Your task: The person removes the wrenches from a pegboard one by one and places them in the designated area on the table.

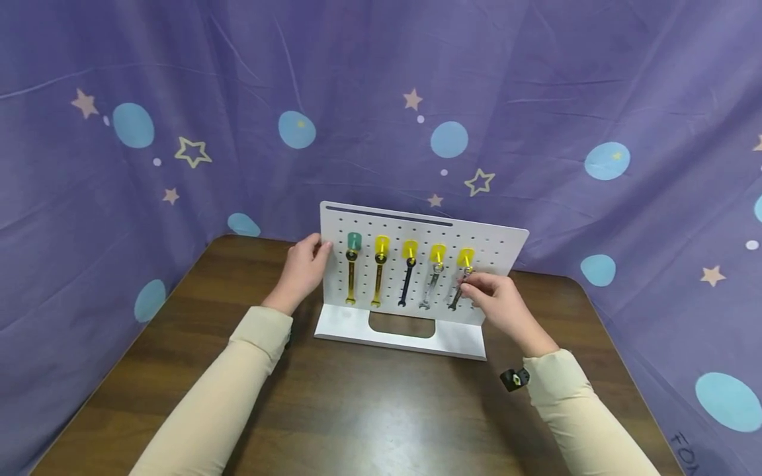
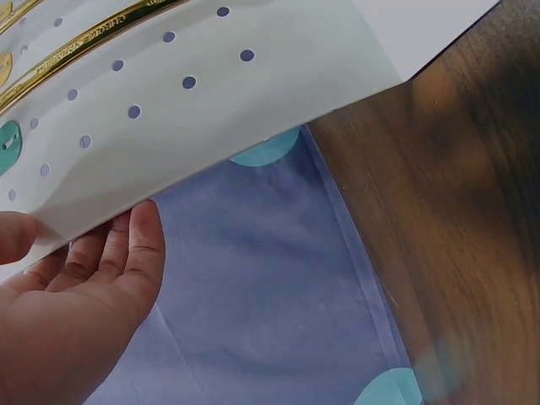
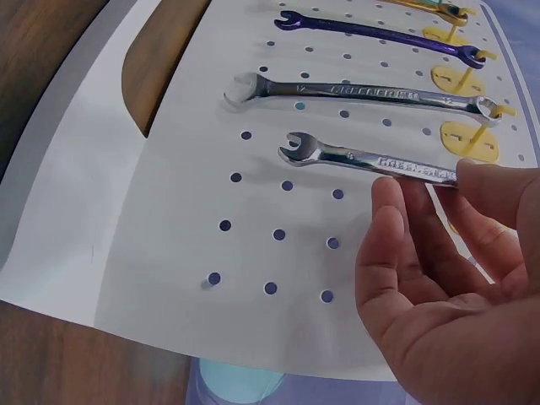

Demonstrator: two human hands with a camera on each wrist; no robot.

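My right hand (image 1: 497, 301) pinches the upper part of a silver combination wrench (image 3: 346, 157) between thumb and fingers. Its open end points down the white pegboard (image 1: 452, 334); the ring end is hidden by the hand in the right wrist view, and in the head view it is at the rightmost yellow hook (image 1: 466, 256). Beside it hang another silver wrench (image 3: 371, 93), a dark purple wrench (image 3: 380, 34) and two gold ones, among them the leftmost gold wrench (image 1: 351, 281). At the board's left edge, my left hand (image 1: 305, 268) grips the rim, thumb in front, fingers behind.
The pegboard stands tilted on its flat base, with a cutout, on a brown wooden table (image 1: 381, 410). A green hook (image 1: 354, 240) bears the leftmost wrench. A purple curtain (image 1: 369, 79) hangs close behind the table. A black wrist device (image 1: 514, 379) sits at the right cuff.
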